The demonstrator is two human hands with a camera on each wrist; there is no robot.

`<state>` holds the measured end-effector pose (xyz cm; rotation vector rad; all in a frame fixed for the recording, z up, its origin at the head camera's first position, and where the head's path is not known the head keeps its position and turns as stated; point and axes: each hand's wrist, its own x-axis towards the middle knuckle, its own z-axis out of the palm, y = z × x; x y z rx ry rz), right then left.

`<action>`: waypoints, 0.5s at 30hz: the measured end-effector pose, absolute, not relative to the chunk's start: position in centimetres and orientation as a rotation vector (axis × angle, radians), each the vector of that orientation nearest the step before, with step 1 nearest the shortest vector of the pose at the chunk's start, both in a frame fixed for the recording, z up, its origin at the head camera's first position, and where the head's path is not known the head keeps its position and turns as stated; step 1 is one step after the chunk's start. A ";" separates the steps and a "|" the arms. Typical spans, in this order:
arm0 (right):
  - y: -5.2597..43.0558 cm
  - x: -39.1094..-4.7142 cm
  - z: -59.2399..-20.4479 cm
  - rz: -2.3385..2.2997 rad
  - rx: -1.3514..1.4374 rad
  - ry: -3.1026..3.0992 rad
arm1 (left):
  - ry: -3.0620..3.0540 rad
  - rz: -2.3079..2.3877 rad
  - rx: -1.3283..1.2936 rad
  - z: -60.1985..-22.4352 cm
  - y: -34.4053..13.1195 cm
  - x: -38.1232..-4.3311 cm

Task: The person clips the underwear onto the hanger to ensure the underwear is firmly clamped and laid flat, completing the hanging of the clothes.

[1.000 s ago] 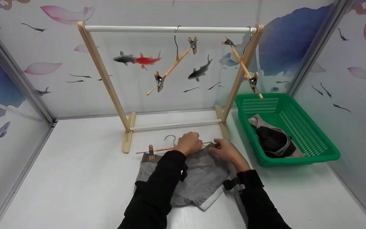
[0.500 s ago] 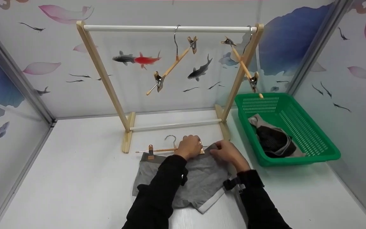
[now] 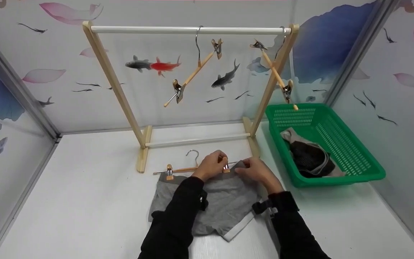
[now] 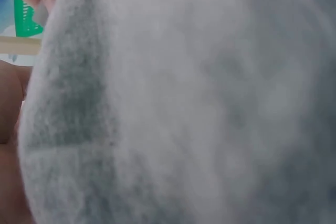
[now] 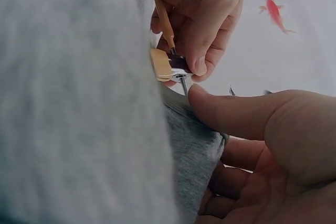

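Observation:
Grey shorts (image 3: 225, 205) lie on the white table, their waistband along a wooden clip hanger (image 3: 185, 169). A left clip (image 3: 170, 172) sits over the waistband. My left hand (image 3: 211, 166) pinches the right clip (image 3: 226, 167) between thumb and fingers, as the right wrist view also shows at that clip (image 5: 169, 65). With thumb and fingers, my right hand (image 3: 259, 173) grips the waistband's right corner, just beside the clip. Blurred grey cloth (image 4: 173, 98) fills most of the left wrist view and hides the clip there.
A wooden rack (image 3: 115, 82) with a white top rail stands behind the shorts. Two clip hangers hang on it, a middle one (image 3: 192, 73) and a right one (image 3: 274, 72). At right, a green basket (image 3: 358, 144) holds dark and grey clothes (image 3: 309, 158).
My left hand has shifted and turned slightly, and the right clip, first hidden under it, now shows at the waistband. My right hand keeps its grip on the corner.

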<state>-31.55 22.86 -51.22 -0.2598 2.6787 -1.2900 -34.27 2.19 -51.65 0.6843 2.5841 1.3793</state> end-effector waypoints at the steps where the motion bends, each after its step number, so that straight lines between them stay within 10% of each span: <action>1: 22.9 -31.5 -51.2 -1.293 -0.258 2.671 | 2.571 1.385 0.673 -51.7 2.2 -34.3; 15: 22.6 -31.3 -51.2 -1.244 -0.320 2.703 | 2.695 1.182 0.679 -51.5 2.6 -34.5</action>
